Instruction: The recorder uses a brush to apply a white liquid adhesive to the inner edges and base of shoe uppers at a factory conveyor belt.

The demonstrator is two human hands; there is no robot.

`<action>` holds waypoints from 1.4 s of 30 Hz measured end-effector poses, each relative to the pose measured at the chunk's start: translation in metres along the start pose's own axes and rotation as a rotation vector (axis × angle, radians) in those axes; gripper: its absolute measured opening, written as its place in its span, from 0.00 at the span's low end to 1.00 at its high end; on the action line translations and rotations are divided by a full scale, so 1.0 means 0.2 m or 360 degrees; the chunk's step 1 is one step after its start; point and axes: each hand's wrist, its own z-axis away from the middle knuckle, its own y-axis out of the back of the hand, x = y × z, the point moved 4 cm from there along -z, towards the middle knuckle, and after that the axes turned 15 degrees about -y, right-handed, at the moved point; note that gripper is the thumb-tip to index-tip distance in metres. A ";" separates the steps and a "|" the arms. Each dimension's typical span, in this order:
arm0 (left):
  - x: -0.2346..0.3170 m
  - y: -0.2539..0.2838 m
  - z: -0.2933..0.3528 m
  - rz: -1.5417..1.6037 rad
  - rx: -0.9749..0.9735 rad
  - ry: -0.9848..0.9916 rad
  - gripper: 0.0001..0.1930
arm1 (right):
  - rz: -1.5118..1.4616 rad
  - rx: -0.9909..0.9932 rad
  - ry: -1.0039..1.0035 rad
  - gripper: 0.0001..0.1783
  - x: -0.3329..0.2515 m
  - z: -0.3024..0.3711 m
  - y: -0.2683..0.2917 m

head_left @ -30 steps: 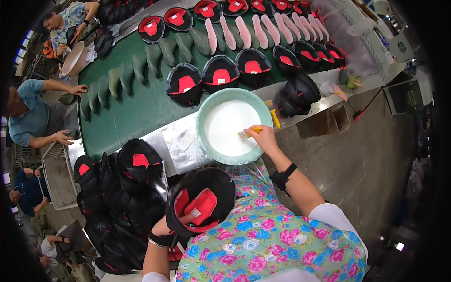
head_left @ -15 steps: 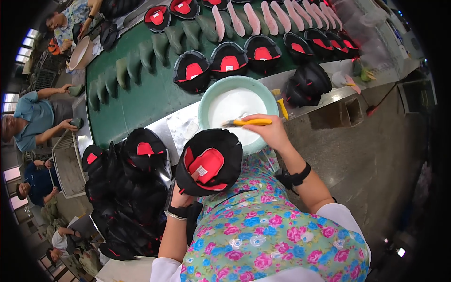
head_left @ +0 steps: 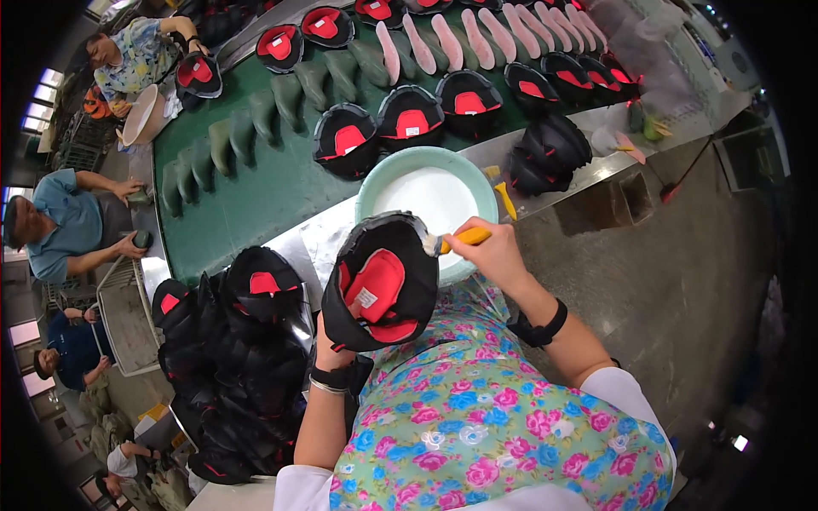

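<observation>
My left hand [head_left: 332, 351] grips a black shoe upper [head_left: 416, 285] with a red lining, its opening facing up. Part of that hand is hidden beneath the upper. In my right hand [head_left: 494, 257] is a paintbrush [head_left: 467, 239] with a yellow handle, and its whitish bristles meet the upper's right rim. Behind the upper, a pale green basin [head_left: 366, 202] holds white liquid [head_left: 439, 192]. The upper overlaps the basin's near edge.
Black uppers are heaped [head_left: 239, 366] at my left. A green table [head_left: 256, 209] carries rows of uppers, green foot-shaped forms [head_left: 287, 106] and pink insoles [head_left: 447, 43]. Another yellow brush [head_left: 504, 198] lies right of the basin, near stacked uppers [head_left: 550, 153]. Co-workers [head_left: 72, 226] are at left.
The brush has moved from over the basin's liquid to the upper's rim. My left hand has raised and tilted the upper slightly. A far co-worker now has a red-lined upper turned into view.
</observation>
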 end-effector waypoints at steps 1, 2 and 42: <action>0.00 0.00 -0.01 -0.0011 -0.0031 -0.0063 0.23 | 0.0085 -0.0008 -0.0026 0.13 -0.02 0.04 -0.01; -0.01 0.00 -0.01 -0.0008 0.0026 -0.0054 0.24 | 0.0060 -0.0010 0.0037 0.14 -0.06 0.07 -0.02; 0.00 0.33 -0.07 0.0945 -0.0038 -0.0335 0.26 | 0.0423 -0.0508 0.0606 0.07 -0.86 0.29 -0.07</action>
